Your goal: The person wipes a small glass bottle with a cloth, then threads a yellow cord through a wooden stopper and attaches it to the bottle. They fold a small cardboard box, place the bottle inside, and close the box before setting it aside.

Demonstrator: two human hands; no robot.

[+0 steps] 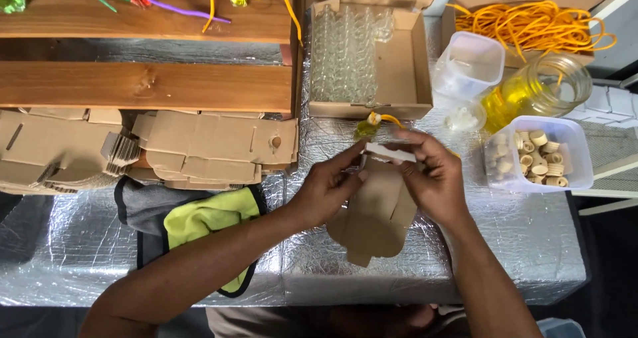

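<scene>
My left hand (pixel 327 186) and my right hand (pixel 432 173) both grip a small flat brown cardboard box blank (pixel 373 218) above the foil-covered table (pixel 518 245). The fingertips pinch its upper edge, where a pale strip shows. Its lower flaps hang toward me. Just behind the hands stands a small glass bottle of yellow liquid (pixel 367 126) with a cork and an orange cord.
Stacks of flat cardboard blanks (pixel 199 148) lie at left by a wooden rack (pixel 146 85). A cardboard box of empty glass bottles (pixel 345 52) sits behind. At right are a tub of corks (pixel 538 155), a jar of yellow liquid (pixel 538 89), orange cords (pixel 531 25) and an empty plastic tub (pixel 468 62). A yellow-grey cloth (pixel 199 222) lies near left.
</scene>
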